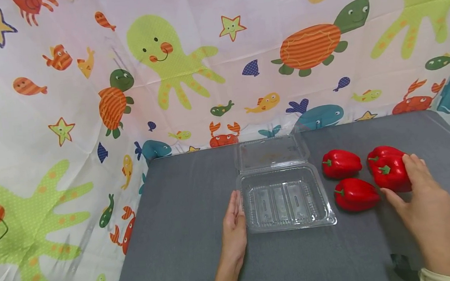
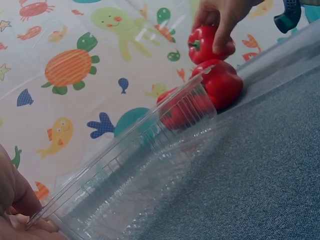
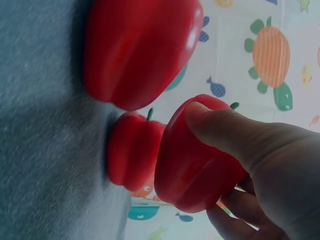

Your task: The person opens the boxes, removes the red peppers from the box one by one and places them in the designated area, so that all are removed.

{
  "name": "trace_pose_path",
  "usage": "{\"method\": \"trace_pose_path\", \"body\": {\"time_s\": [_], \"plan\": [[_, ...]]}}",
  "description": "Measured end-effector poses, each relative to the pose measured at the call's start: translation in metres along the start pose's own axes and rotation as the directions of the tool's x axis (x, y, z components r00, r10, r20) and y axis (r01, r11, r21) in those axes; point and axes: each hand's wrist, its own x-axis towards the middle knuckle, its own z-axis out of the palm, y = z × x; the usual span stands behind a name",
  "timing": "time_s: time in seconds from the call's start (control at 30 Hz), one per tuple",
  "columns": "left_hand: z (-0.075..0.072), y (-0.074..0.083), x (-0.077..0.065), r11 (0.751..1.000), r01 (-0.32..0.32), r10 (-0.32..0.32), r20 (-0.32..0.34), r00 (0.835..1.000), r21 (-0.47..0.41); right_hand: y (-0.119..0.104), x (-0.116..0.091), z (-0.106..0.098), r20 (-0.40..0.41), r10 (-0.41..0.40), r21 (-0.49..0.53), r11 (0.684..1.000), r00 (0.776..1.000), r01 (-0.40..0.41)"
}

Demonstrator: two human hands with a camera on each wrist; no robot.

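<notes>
A clear plastic clamshell container [image 1: 287, 233] sits on the table with its lid [image 1: 271, 152] folded back, and no pepper is inside it. My left hand [image 1: 233, 230] pinches the container's left rim between thumb and fingers. At the right, my right hand [image 1: 435, 210] grips a red bell pepper [image 3: 197, 162], thumb on one side and fingers on the other. The right wrist view shows this pepper raised off the grey cloth. Two red peppers, a rear one [image 1: 341, 163] and a front one [image 1: 356, 195], lie just right of the container. Another pepper [image 1: 376, 153] is partly hidden behind the held one.
A grey cloth [image 1: 183, 217] covers the table. Behind it and at the left hangs a white curtain [image 1: 196, 7] printed with sea animals. The opened lid reaches close to the table's back edge.
</notes>
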Motion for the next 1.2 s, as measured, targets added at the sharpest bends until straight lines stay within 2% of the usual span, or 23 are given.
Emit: {"method": "trace_pose_path", "body": {"time_s": [0.3, 0.73, 1.2], "plan": [[0.0, 0.001, 0.0, 1.0, 0.003, -0.003, -0.009, 1.0, 0.007, 0.011, -0.002, 0.002, 0.003, 0.006, -0.024, 1.0, 1.0, -0.006], [0.001, -0.002, -0.001, 0.999, -0.011, 0.01, -0.013, 1.0, -0.035, 0.025, 0.001, 0.006, 0.097, 0.061, -0.055, 0.997, 0.993, -0.056], [0.0, -0.001, -0.002, 1.0, -0.017, 0.016, -0.029, 0.999, -0.024, 0.037, 0.003, 0.014, 0.156, 0.054, -0.054, 0.997, 0.986, -0.046]]}}
